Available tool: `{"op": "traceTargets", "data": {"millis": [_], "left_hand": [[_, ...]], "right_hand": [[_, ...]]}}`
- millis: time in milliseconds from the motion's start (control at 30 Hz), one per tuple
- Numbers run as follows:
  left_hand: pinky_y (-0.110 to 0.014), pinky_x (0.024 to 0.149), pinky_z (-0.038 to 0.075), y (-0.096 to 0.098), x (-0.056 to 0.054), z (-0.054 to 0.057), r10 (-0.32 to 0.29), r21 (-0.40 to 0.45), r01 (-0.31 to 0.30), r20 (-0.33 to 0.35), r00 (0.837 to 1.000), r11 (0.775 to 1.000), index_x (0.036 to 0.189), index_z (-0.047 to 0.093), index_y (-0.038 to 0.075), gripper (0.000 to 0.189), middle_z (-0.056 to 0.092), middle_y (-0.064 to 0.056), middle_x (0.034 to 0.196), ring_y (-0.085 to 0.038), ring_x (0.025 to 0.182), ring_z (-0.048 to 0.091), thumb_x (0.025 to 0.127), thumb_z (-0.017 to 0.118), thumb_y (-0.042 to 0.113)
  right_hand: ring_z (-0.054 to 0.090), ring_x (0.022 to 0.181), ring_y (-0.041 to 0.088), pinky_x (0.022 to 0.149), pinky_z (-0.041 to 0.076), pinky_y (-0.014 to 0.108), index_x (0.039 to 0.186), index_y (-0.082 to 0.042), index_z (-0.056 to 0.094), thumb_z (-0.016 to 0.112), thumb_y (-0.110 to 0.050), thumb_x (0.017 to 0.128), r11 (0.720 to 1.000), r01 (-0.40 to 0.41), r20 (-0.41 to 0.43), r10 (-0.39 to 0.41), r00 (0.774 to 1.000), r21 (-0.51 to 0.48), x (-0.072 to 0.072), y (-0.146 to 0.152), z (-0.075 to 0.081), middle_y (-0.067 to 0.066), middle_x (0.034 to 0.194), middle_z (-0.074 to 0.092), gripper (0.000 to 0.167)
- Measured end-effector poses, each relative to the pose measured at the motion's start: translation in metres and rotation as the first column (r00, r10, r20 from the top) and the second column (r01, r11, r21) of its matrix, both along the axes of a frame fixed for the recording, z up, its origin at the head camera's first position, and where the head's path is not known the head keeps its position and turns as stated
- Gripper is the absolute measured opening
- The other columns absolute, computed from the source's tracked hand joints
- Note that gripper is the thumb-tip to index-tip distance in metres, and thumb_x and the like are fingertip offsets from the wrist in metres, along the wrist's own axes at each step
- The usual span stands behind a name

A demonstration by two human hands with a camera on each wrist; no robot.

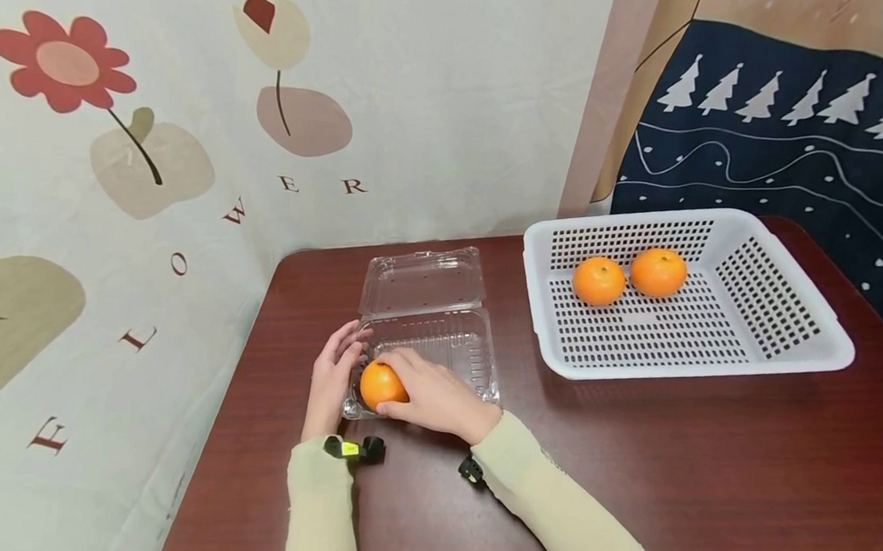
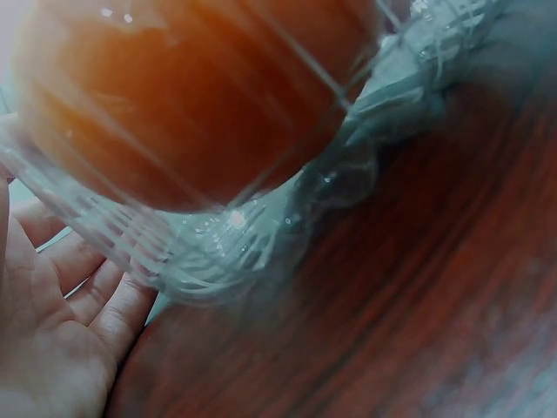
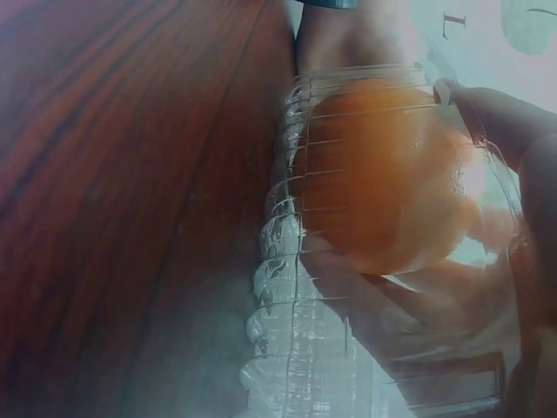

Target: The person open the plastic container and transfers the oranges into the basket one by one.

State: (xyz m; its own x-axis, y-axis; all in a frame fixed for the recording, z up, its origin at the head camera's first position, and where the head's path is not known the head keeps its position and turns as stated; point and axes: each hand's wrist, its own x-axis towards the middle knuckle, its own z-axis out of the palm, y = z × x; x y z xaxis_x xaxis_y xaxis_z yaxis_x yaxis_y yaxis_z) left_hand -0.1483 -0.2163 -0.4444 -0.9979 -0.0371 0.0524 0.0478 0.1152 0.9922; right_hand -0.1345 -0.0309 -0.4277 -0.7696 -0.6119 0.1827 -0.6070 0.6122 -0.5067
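Note:
An orange (image 1: 380, 385) sits in the near left corner of a clear plastic clamshell box (image 1: 463, 351), whose lid (image 1: 422, 281) lies folded back. My right hand (image 1: 435, 396) grips that orange from its right side, thumb in front and fingers over the top. Along the box's left side rests my left hand (image 1: 331, 378), its fingers loosely extended. In the left wrist view, the orange (image 2: 191, 104) shows through the clear wall, with the left hand (image 2: 65, 322) beside it. The right wrist view also shows the orange (image 3: 392, 183) behind the ribbed wall.
A white perforated basket (image 1: 797, 361) stands on the right of the dark red table (image 1: 626, 468), holding two more oranges, one on the left (image 1: 599, 281) and one on the right (image 1: 658, 272). A printed cloth (image 1: 436, 100) hangs behind and left of the table.

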Motion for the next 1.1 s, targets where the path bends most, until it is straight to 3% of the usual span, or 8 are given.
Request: {"op": "traceTargets", "data": {"millis": [333,700,900,1100], "left_hand": [[-0.043,0.094,0.036,0.0007,0.0002,0.0026,0.012,-0.004,-0.012,-0.015,1.000,1.000,0.133,0.040,0.009,0.041,0.052,-0.013,0.124,-0.029,0.111,0.047,0.093,0.047,0.014],[-0.039,0.094,0.037,0.0015,-0.0002,0.0025,0.018,-0.013,-0.018,0.013,1.000,1.000,0.133,0.040,0.012,0.040,0.051,-0.012,0.125,-0.029,0.112,0.046,0.093,0.046,0.015],[-0.041,0.095,0.035,0.0014,0.0002,0.0024,0.012,-0.008,-0.012,0.004,1.000,1.000,0.133,0.040,0.011,0.040,0.051,-0.012,0.125,-0.029,0.112,0.046,0.094,0.045,0.014],[-0.043,0.095,0.035,0.0014,0.0008,0.0019,0.008,-0.007,-0.008,0.005,1.000,1.000,0.133,0.040,0.013,0.040,0.051,-0.011,0.125,-0.028,0.112,0.047,0.094,0.045,0.015]], "right_hand": [[0.049,0.092,0.010,0.074,0.047,0.028,0.126,-0.024,0.039,0.061,-0.052,0.076,0.999,0.019,0.008,-0.019,1.000,-0.026,-0.0018,-0.0004,-0.0013,-0.005,0.114,0.043,0.062],[0.049,0.090,0.010,0.075,0.046,0.028,0.125,-0.024,0.040,0.064,-0.052,0.074,0.997,0.055,0.094,-0.050,0.994,-0.051,-0.0015,0.0015,-0.0005,-0.003,0.112,0.043,0.063],[0.050,0.088,0.010,0.073,0.047,0.028,0.125,-0.025,0.041,0.063,-0.051,0.075,0.998,0.041,0.039,-0.039,0.999,-0.046,-0.0014,0.0012,-0.0008,-0.004,0.112,0.043,0.061],[0.047,0.097,0.010,0.080,0.045,0.029,0.125,-0.023,0.043,0.064,-0.049,0.074,0.999,0.018,-0.038,-0.020,0.999,-0.040,-0.0027,0.0016,-0.0010,-0.004,0.116,0.042,0.060]]}}
